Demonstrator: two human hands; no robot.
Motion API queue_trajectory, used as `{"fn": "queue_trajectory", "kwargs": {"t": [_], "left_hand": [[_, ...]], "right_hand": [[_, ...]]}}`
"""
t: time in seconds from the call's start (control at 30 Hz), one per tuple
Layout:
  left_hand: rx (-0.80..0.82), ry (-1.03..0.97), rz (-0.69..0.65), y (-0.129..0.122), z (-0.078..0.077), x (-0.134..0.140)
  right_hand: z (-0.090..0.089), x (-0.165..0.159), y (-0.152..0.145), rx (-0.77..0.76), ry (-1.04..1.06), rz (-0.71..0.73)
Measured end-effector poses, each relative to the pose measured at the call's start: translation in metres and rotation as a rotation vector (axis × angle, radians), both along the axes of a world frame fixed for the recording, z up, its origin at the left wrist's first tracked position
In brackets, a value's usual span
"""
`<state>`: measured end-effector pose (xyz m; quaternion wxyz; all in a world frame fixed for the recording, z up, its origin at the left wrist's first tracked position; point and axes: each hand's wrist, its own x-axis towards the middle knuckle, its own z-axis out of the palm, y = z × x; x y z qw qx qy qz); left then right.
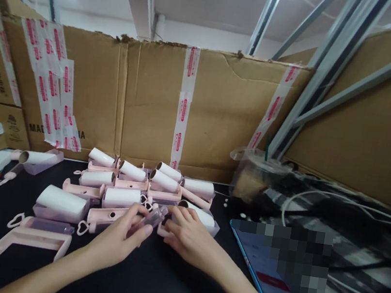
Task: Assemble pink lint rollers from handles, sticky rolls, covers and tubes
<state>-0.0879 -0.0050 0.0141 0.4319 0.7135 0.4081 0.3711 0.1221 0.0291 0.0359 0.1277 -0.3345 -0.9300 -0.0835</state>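
Translucent tube [156,216] pinched in the left hand [125,234]; right hand [188,233] half-curled at a pink piece [162,231], grip unclear.

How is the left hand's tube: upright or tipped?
Tipped: the tube slants across the picture from the left hand, its far end leaning to the right.

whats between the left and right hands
In the head view, a clear plastic piece in the left hand and a pale pink piece at the right hand.
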Motion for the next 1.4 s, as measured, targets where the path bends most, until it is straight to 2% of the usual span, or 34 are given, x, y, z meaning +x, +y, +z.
{"fn": "queue_trajectory", "kwargs": {"t": [0.07, 0.17, 0.23, 0.3, 0.37, 0.47, 0.6, 0.93, 1.03, 1.13, 1.27, 1.4], "left_hand": [[0.047, -0.018, 0.059, 0.0, 0.001, -0.001], [0.073, -0.08, 0.154, -0.001, 0.0, 0.0], [0.055, -0.086, 0.154, -0.005, -0.001, 0.002], [0.027, -0.056, 0.11, -0.008, 0.0, 0.005], [0.011, -0.021, 0.091, -0.009, 0.001, 0.007], [0.019, 0.032, 0.095, -0.008, 0.001, 0.009], [0.094, 0.136, 0.107, -0.004, -0.004, 0.008], [0.718, 0.696, 0.248, -0.004, -0.016, 0.002], [0.793, 0.761, 0.255, -0.006, -0.017, 0.002], [0.725, 0.737, 0.212, -0.008, -0.016, 0.003], [0.447, 0.602, 0.118, -0.012, -0.012, 0.006], [0.177, 0.367, 0.036, -0.014, -0.016, 0.014]], "right_hand": [[0.006, 0.003, -0.002, -0.114, 0.184, 0.059], [0.015, 0.011, -0.003, -0.23, 0.604, 0.053], [0.015, 0.014, -0.003, -0.329, 0.874, 0.054], [0.012, 0.013, -0.004, -0.464, 0.995, 0.097], [0.008, 0.008, -0.006, -0.562, 0.945, 0.128], [0.004, 0.001, -0.012, -0.651, 0.816, 0.09], [-0.001, -0.005, -0.016, -0.782, 0.843, 0.046], [-0.013, -0.021, -0.015, -0.77, 1.03, 0.039], [-0.016, -0.023, -0.016, -0.712, 1.03, 0.013], [-0.022, -0.022, -0.015, -0.614, 0.916, -0.004], [-0.031, -0.019, -0.014, -0.526, 0.758, -0.002], [-0.036, -0.021, -0.016, -0.475, 0.718, -0.03]]}}
